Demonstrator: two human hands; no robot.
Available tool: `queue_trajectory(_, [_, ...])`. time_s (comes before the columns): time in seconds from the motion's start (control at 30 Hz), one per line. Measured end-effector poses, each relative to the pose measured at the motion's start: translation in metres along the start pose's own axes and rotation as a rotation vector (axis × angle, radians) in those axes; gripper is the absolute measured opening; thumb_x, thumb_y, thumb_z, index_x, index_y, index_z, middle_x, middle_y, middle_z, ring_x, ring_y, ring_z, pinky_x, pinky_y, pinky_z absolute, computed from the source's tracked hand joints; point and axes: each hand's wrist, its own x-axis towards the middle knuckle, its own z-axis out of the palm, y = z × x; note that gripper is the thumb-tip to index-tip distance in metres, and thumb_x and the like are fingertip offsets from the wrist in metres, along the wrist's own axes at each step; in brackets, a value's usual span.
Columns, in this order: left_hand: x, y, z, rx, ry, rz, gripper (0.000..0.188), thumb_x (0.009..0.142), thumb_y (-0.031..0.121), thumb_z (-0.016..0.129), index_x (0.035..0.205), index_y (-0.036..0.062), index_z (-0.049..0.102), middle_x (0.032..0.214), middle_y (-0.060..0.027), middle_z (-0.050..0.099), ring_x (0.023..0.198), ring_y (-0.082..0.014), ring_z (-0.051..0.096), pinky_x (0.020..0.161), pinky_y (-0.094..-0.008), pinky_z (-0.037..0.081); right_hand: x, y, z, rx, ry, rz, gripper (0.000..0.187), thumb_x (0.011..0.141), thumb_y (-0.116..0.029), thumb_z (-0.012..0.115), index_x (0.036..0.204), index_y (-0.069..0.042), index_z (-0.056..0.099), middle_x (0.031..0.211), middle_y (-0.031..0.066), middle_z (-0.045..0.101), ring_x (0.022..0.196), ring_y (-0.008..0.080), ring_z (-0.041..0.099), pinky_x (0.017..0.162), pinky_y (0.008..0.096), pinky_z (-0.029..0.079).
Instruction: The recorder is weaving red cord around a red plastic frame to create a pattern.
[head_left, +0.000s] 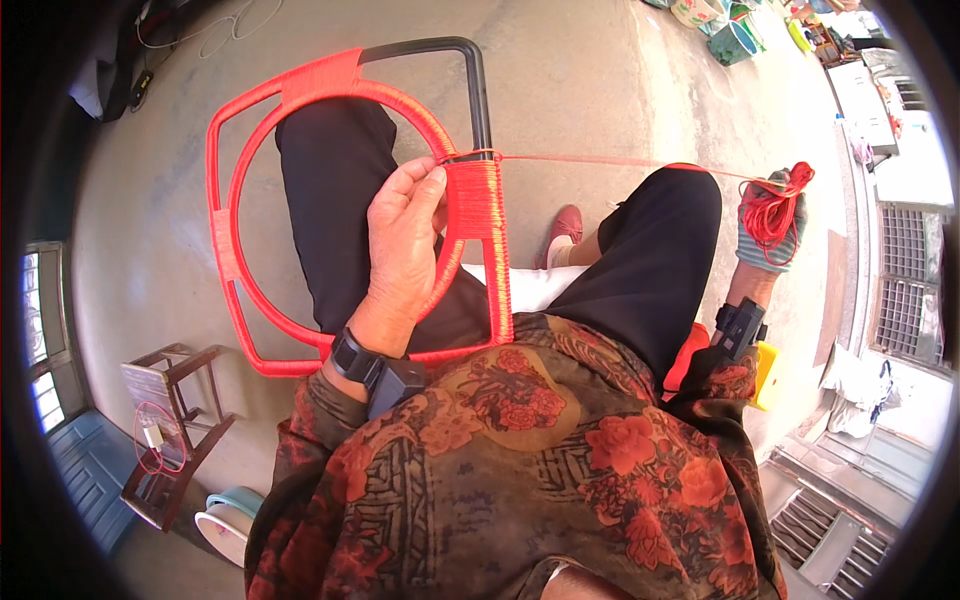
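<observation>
A square metal frame with a ring inside (221, 245) rests over my left thigh. Red cord covers most of it, while the far right corner shows bare black tube (478, 100). My left hand (402, 225) is closed at the ring's right side, thumb and fingertips pinching the frame where the cord wraps end. From there a taut red cord (600, 159) runs right to my right hand (768, 225). That hand wears a grey striped glove and is closed around a looped bundle of red cord (775, 212), held out beyond my right knee.
A wooden stool (172, 375) with a small white item and pink cord stands at the left. Basins (228, 520) sit near it. Buckets (732, 43) stand at the far right. A yellow and red plastic thing (765, 375) is beside my right forearm.
</observation>
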Motion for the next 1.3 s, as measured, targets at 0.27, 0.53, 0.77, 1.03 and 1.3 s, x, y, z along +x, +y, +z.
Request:
queue_trajectory(0.27, [-0.001,0.001,0.0,-0.001,-0.007,-0.032,0.013,0.098,0.011,0.055,0.106,0.0012,0.058,0.095,-0.0058,0.067,0.079,-0.0108,0.065,0.07,-0.0246,0.054,-0.024,0.125,0.066,-0.505,-0.082,0.555,0.039,0.092,-0.025,0.065,0.121,0.0,0.058,0.074,-0.0009,0.055,0.067,0.0121,0.056,0.071,0.0301,0.051])
queue_trajectory(0.53, [0.001,-0.005,0.003,0.043,0.046,0.012,0.011,0.095,0.008,0.061,0.103,0.0003,0.058,0.092,-0.0047,0.067,0.077,-0.0076,0.063,0.068,-0.0217,0.052,-0.032,0.198,0.133,-0.846,-0.091,0.938,0.028,0.089,-0.029,0.069,0.09,-0.001,0.066,0.074,0.006,0.066,0.065,0.0126,0.062,0.063,0.0288,0.052])
queue_trajectory(0.77, [0.003,-0.002,-0.002,0.158,0.0,-0.004,0.012,0.094,0.006,0.062,0.104,-0.0006,0.058,0.092,-0.0051,0.067,0.077,-0.0069,0.063,0.069,-0.0207,0.051,-0.049,0.191,0.164,-1.022,-0.306,0.672,0.025,0.082,-0.026,0.074,0.085,-0.003,0.066,0.067,0.0004,0.061,0.059,0.0081,0.056,0.056,0.0264,0.047])
queue_trajectory(1.03, [-0.001,0.002,0.008,0.11,-0.243,-0.173,0.024,0.098,0.018,0.057,0.113,-0.0006,0.058,0.099,-0.0115,0.068,0.085,-0.0177,0.068,0.079,-0.031,0.055,-0.038,0.129,0.086,-0.646,0.018,0.573,0.031,0.091,-0.03,0.063,0.099,0.0,0.062,0.066,-0.002,0.05,0.055,0.0099,0.049,0.053,0.0269,0.043])
queue_trajectory(1.3, [-0.007,0.004,0.017,0.149,-0.303,-0.197,0.026,0.097,0.018,0.058,0.115,-0.0011,0.057,0.1,-0.0134,0.068,0.087,-0.0209,0.069,0.079,-0.0317,0.056,-0.027,-0.081,-0.152,-0.406,0.596,0.007,0.036,0.099,-0.039,0.05,0.116,-0.008,0.058,0.079,0.0004,0.059,0.069,0.0145,0.053,0.07,0.0338,0.045])
